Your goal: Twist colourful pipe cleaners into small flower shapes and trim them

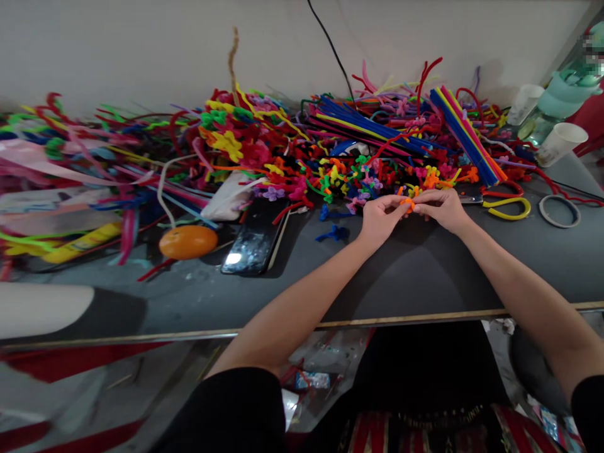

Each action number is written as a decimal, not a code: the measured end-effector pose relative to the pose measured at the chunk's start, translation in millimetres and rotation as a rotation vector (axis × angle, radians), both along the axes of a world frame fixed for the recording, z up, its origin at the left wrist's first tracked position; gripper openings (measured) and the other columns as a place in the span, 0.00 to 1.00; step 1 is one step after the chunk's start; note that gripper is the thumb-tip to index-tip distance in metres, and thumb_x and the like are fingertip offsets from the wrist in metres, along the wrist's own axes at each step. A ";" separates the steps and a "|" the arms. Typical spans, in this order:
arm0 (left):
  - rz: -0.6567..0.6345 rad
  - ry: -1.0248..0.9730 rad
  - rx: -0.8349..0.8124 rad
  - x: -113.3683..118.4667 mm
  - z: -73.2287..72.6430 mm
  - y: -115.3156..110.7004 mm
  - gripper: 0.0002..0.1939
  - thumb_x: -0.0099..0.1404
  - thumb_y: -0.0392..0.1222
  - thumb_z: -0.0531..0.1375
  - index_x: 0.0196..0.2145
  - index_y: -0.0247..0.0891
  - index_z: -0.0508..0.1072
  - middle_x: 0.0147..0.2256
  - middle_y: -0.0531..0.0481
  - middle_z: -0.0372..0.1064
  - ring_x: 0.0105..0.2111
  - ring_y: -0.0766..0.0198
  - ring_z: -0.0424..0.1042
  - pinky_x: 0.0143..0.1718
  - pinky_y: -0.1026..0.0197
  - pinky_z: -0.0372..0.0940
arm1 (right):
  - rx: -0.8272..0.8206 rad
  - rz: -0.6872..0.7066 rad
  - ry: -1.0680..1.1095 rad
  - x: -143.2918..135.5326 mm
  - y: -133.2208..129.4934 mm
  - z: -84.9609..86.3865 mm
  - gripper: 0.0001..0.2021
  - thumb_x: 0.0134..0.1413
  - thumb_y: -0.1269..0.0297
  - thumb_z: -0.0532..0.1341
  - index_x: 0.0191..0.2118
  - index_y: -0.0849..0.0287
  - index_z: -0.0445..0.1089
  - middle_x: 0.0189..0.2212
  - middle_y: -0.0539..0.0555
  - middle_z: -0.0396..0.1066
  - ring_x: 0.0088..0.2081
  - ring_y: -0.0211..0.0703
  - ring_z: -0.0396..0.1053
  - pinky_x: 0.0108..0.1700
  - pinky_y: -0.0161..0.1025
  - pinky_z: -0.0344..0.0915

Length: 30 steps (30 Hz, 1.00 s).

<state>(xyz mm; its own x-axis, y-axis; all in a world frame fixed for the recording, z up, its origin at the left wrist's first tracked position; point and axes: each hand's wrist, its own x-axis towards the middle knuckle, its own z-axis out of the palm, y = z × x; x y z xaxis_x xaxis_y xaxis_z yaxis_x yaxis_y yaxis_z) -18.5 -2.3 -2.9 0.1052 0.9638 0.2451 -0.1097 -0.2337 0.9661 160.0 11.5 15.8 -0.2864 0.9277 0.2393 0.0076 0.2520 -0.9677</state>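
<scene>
Between my fingertips is a small orange pipe-cleaner flower (pixel 408 203), partly hidden by them. My left hand (pixel 381 217) pinches it from the left, and my right hand (pixel 442 209) pinches it from the right. Both hands are just above the dark table (pixel 401 277), in front of a heap of small coloured pipe-cleaner flowers (pixel 340 182). Blue pipe-cleaner pieces (pixel 334 233) lie to the left of my left hand. Scissors with red and yellow handles (pixel 512 207) rest right of my right hand.
A black phone (pixel 255 242) and an orange fruit (pixel 187 242) lie left. Bundles of straight pipe cleaners (pixel 377 126) top the heap along the wall. At right stand a paper cup (pixel 564 141), a bottle (pixel 538 123) and a grey tape ring (pixel 559 211).
</scene>
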 end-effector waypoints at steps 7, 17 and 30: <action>-0.018 0.075 0.093 -4.4 -1.1 -3.1 0.17 0.56 0.52 0.70 0.33 0.34 0.82 0.29 0.44 0.80 0.25 0.66 0.76 0.30 0.62 0.74 | 0.023 0.013 -0.026 2.3 -2.6 1.6 0.14 0.35 0.54 0.78 0.30 0.55 0.83 0.29 0.53 0.79 0.24 0.35 0.71 0.20 0.33 0.66; 0.089 0.201 0.102 -3.7 4.2 -5.6 0.10 0.61 0.46 0.67 0.36 0.36 0.83 0.26 0.49 0.78 0.24 0.65 0.75 0.27 0.63 0.70 | 0.098 -0.139 -0.120 -3.5 -12.4 3.4 0.15 0.42 0.52 0.75 0.33 0.58 0.83 0.28 0.54 0.79 0.25 0.35 0.69 0.25 0.34 0.65; 0.015 0.379 0.213 -5.5 4.2 -6.1 0.24 0.72 0.55 0.55 0.53 0.35 0.78 0.39 0.43 0.81 0.33 0.61 0.78 0.38 0.60 0.72 | -0.019 -0.143 -0.067 -8.4 -7.8 2.2 0.20 0.38 0.45 0.74 0.30 0.58 0.82 0.23 0.52 0.77 0.20 0.34 0.67 0.22 0.33 0.65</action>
<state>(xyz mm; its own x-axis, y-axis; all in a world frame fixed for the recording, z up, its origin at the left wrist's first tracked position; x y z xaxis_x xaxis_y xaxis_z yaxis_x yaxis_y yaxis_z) -24.0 -8.4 1.3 0.2126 0.8981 0.3851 0.2488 -0.4309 0.8674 151.7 3.6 18.0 -0.1662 0.9643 0.2061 0.1069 0.2254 -0.9684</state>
